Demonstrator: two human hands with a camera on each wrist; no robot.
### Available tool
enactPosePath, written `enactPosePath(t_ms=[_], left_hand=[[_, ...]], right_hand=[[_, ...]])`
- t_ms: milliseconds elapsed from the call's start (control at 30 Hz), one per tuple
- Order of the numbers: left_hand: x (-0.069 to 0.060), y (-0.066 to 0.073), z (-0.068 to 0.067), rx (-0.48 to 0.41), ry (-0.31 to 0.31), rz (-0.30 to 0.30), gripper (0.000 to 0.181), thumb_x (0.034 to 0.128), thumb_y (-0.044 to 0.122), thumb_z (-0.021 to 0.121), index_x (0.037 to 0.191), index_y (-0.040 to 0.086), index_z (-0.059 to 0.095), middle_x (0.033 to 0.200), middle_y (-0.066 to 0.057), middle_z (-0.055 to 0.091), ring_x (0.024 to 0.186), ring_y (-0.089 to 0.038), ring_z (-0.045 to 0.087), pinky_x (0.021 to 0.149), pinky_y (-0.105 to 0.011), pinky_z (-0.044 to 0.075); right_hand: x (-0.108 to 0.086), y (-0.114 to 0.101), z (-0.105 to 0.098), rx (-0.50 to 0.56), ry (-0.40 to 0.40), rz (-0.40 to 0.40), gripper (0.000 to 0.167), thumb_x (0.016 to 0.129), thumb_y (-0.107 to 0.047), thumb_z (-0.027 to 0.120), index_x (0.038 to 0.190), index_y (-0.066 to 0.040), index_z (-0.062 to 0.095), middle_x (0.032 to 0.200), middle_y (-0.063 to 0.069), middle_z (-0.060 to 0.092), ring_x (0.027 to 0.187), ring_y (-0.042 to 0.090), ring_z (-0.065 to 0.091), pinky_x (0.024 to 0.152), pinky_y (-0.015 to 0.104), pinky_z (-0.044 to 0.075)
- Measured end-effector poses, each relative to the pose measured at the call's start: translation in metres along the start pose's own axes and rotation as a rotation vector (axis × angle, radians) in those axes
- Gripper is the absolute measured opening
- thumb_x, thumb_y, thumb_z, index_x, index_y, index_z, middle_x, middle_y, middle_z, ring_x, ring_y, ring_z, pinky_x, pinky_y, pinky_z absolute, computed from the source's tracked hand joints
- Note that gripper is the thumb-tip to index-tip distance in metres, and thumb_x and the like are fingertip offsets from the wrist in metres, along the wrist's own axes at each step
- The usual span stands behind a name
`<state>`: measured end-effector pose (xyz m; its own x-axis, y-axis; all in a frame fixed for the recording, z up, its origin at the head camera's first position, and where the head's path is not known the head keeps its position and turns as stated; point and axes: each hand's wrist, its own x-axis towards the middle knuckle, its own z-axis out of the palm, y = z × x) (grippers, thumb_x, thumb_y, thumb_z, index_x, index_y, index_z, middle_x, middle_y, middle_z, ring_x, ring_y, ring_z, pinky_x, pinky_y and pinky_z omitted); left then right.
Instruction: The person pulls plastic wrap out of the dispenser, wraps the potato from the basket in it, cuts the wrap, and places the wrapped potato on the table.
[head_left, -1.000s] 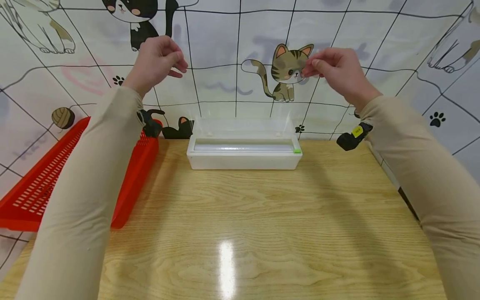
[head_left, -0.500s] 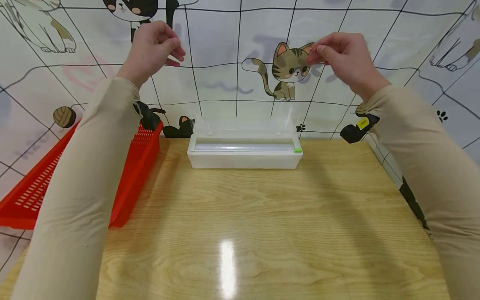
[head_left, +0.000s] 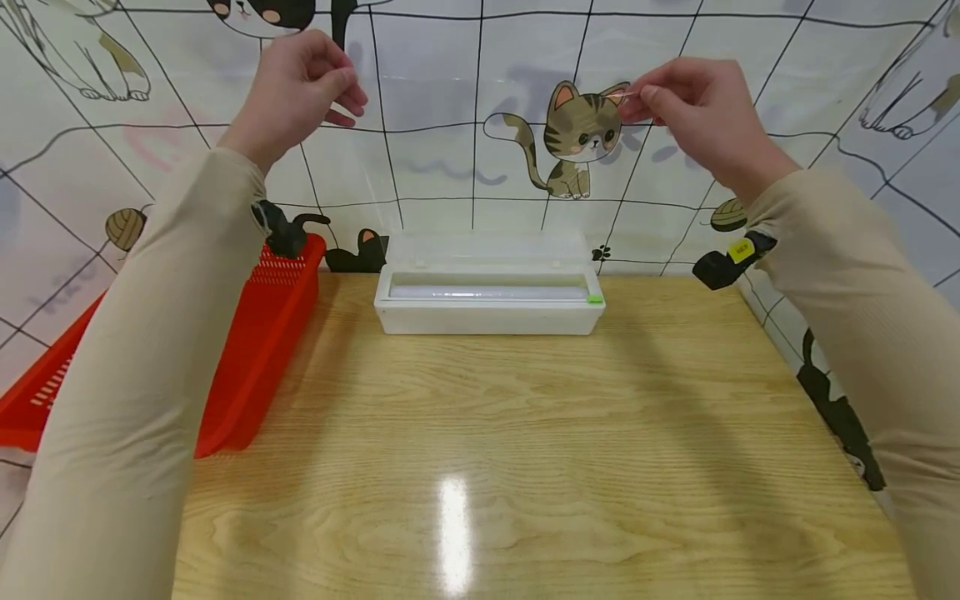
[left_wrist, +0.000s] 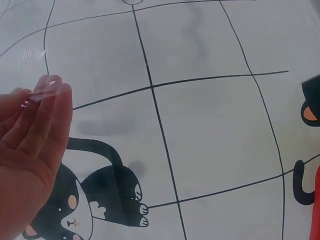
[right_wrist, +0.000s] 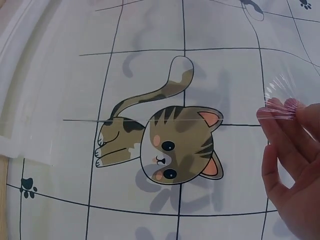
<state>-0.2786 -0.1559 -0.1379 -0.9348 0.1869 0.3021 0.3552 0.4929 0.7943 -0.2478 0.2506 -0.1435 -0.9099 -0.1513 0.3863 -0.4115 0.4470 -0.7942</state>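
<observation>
Clear film (right_wrist: 281,92): I barely see it in the head view; both wrist views catch its shiny creases at the fingertips.
Left hand (head_left: 303,96): upper left in the head view, thumb and fingers pinching film.
Right hand (head_left: 697,112): upper right, pinching film likewise.
White box (head_left: 487,320): mid-frame on the table (head_left: 525,433), a roll (head_left: 487,292) inside.
Red basket (head_left: 258,358): left, partly blocked by the left sleeve (head_left: 127,383).
Backdrop (head_left: 435,92): cat-printed, behind both hands.
</observation>
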Motion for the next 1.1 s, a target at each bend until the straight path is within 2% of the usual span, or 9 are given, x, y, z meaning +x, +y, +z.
enactPosePath(t_ms=[233,333,500,567,633,733,833,1000,1100], left_hand=[[-0.020,0.003,-0.005,0.085,-0.030,0.078,0.016,0.1003,0.020,0.049,0.114,0.014,0.055,0.105,-0.005,0.062,0.095,-0.014,0.062,0.086,-0.024,0.049],[-0.031,0.005,-0.008,0.101,-0.057,0.119,0.017,0.1003,0.018,0.050,0.115,0.012,0.056,0.104,-0.006,0.063,0.093,-0.014,0.063,0.083,-0.022,0.050],[-0.053,0.010,-0.011,0.127,-0.117,0.181,0.014,0.1000,0.014,0.051,0.112,0.010,0.057,0.103,-0.008,0.059,0.087,-0.014,0.065,0.074,-0.018,0.051],[-0.064,0.012,-0.011,0.135,-0.152,0.216,0.012,0.0998,0.011,0.051,0.110,0.007,0.057,0.102,-0.009,0.057,0.084,-0.013,0.066,0.072,-0.017,0.051],[-0.078,0.012,-0.009,0.118,-0.199,0.247,0.011,0.0997,0.007,0.050,0.108,0.003,0.056,0.099,-0.010,0.056,0.082,-0.012,0.067,0.071,-0.017,0.052],[-0.101,0.008,-0.006,0.097,-0.280,0.299,0.009,0.0988,0.003,0.050,0.105,-0.001,0.055,0.092,-0.011,0.061,0.078,-0.015,0.068,0.071,-0.019,0.053],[-0.124,0.003,-0.003,0.086,-0.358,0.339,0.008,0.0975,0.000,0.052,0.105,-0.001,0.056,0.087,-0.010,0.065,0.077,-0.018,0.067,0.074,-0.021,0.053],[-0.153,-0.014,0.006,0.014,-0.475,0.417,0.015,0.0915,-0.009,0.056,0.100,0.003,0.058,0.083,-0.002,0.064,0.076,-0.017,0.063,0.071,-0.025,0.053],[-0.166,-0.030,0.016,-0.050,-0.563,0.431,0.021,0.0896,-0.011,0.058,0.096,0.009,0.059,0.083,0.000,0.062,0.076,-0.017,0.063,0.070,-0.030,0.055]], right_hand=[[-0.019,-0.001,-0.005,-0.092,-0.026,-0.097,0.024,0.099,-0.015,0.053,0.115,-0.003,0.068,0.105,-0.002,0.067,0.099,0.011,0.060,0.090,0.020,0.040],[-0.029,0.000,-0.008,-0.117,-0.032,-0.157,0.023,0.099,-0.013,0.054,0.113,-0.001,0.069,0.101,-0.001,0.067,0.094,0.011,0.062,0.084,0.018,0.039],[-0.050,0.000,-0.012,-0.117,-0.062,-0.206,0.022,0.097,-0.009,0.056,0.111,0.001,0.069,0.092,0.002,0.069,0.089,0.015,0.063,0.087,0.015,0.042],[-0.062,-0.001,-0.014,-0.078,-0.093,-0.211,0.021,0.097,-0.006,0.056,0.111,0.003,0.068,0.092,0.005,0.070,0.089,0.016,0.063,0.086,0.015,0.043],[-0.076,0.000,-0.015,-0.066,-0.117,-0.221,0.020,0.096,-0.003,0.056,0.112,0.005,0.067,0.092,0.006,0.070,0.090,0.016,0.063,0.079,0.015,0.042],[-0.100,0.003,-0.016,-0.059,-0.148,-0.217,0.019,0.094,0.003,0.056,0.111,0.006,0.066,0.093,0.006,0.071,0.089,0.014,0.065,0.074,0.017,0.042],[-0.124,0.009,-0.015,-0.078,-0.185,-0.255,0.018,0.091,0.011,0.056,0.106,0.008,0.065,0.094,0.008,0.071,0.089,0.013,0.066,0.077,0.017,0.044],[-0.158,0.024,-0.005,0.019,-0.290,-0.337,0.024,0.084,0.023,0.054,0.100,0.009,0.065,0.094,0.014,0.069,0.093,0.017,0.064,0.080,0.020,0.045],[-0.174,0.036,0.004,0.014,-0.343,-0.364,0.031,0.082,0.025,0.055,0.101,0.004,0.067,0.094,0.012,0.069,0.095,0.017,0.063,0.084,0.020,0.044]])
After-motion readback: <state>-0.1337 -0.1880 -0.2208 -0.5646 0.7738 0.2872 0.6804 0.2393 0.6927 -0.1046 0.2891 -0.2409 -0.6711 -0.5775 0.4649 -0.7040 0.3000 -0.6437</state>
